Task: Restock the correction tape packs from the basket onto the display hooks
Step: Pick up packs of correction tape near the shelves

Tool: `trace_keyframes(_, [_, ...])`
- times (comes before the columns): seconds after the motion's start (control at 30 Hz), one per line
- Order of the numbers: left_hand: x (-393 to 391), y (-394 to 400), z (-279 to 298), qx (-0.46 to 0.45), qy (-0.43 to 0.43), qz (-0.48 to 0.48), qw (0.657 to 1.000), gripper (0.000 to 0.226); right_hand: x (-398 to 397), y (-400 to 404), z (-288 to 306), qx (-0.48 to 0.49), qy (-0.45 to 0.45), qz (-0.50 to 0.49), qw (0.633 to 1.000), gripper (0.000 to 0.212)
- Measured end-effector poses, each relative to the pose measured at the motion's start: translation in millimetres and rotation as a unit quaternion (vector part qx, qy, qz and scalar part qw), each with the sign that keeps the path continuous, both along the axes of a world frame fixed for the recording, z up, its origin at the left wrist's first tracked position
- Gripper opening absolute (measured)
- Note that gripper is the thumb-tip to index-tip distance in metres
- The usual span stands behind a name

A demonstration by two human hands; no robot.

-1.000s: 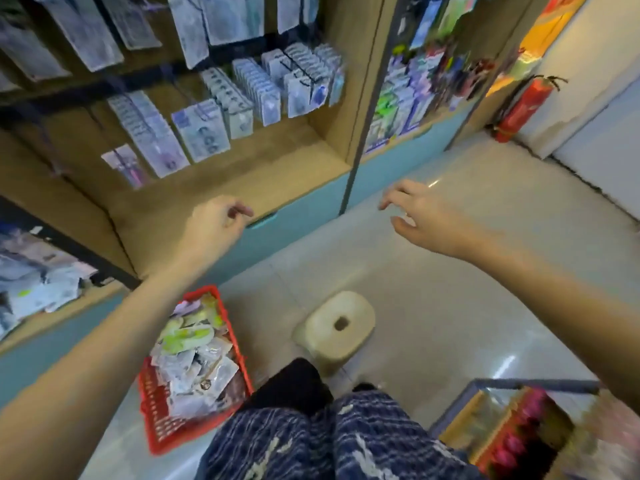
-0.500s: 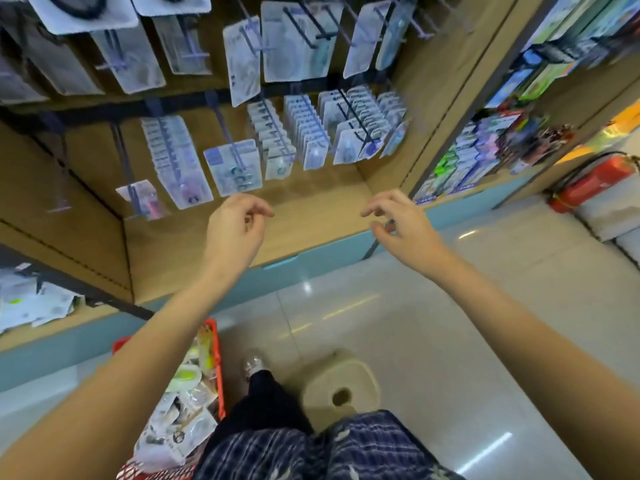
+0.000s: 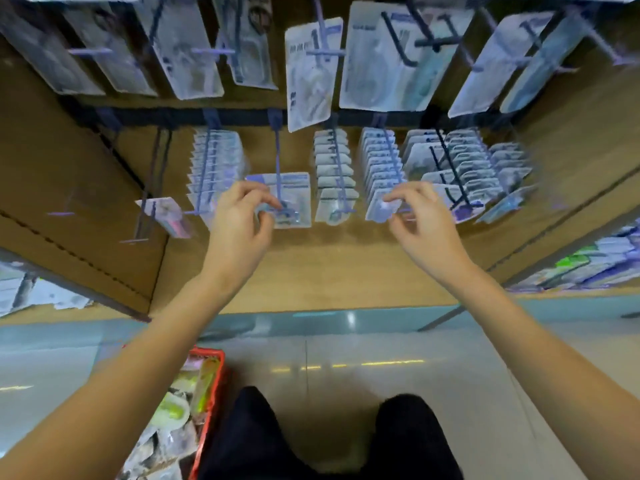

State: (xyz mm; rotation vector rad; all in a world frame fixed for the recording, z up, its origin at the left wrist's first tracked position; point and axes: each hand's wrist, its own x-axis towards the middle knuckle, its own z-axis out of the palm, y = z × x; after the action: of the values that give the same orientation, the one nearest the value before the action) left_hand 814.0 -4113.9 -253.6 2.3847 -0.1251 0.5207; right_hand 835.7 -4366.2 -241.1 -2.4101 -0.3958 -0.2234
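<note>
Rows of correction tape packs [image 3: 334, 168] hang on blue display hooks [image 3: 277, 150] under a dark rail in the wooden shelf bay. My left hand [image 3: 239, 223] reaches up to the lone pack [image 3: 294, 199] on one hook and pinches its left edge between curled fingers and thumb. At the front pack [image 3: 379, 207] of a fuller row, my right hand [image 3: 420, 220] pinches the pack's corner. The red basket [image 3: 221, 368] with several loose packs stands on the floor at the lower left, partly behind my left arm. The view is blurred.
Larger blister packs [image 3: 384, 60] hang on an upper row of hooks just above my hands. A single pink-tinted pack [image 3: 166, 213] hangs at the left. The wooden shelf floor [image 3: 329, 271] lies below. More stock [image 3: 588, 265] fills the bay to the right. My dark-clad knees [image 3: 405, 434] are at the bottom.
The view tilted up and closer to the hooks. Both hands rose from open air to the hanging packs and closed their fingers on them.
</note>
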Motion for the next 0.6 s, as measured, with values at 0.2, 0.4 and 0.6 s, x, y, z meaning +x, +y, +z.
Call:
trace_keyframes(0.2, [-3,-15,-128,0.002,-0.042,0.030,0.999,0.029,14,4,-133,0.013,-0.049,0.113,0.992,0.033])
trace_keyframes(0.4, [-31,52,-282,0.039,0.125,0.141,0.981,0.032,42,82,-276,-0.092,0.003,0.257,0.962,0.041])
trace_keyframes(0.6, [-178,137,-419,-0.096,0.306,0.290,0.902,0.054,-32,201,-360,-0.123,0.164,0.316,0.926,0.061])
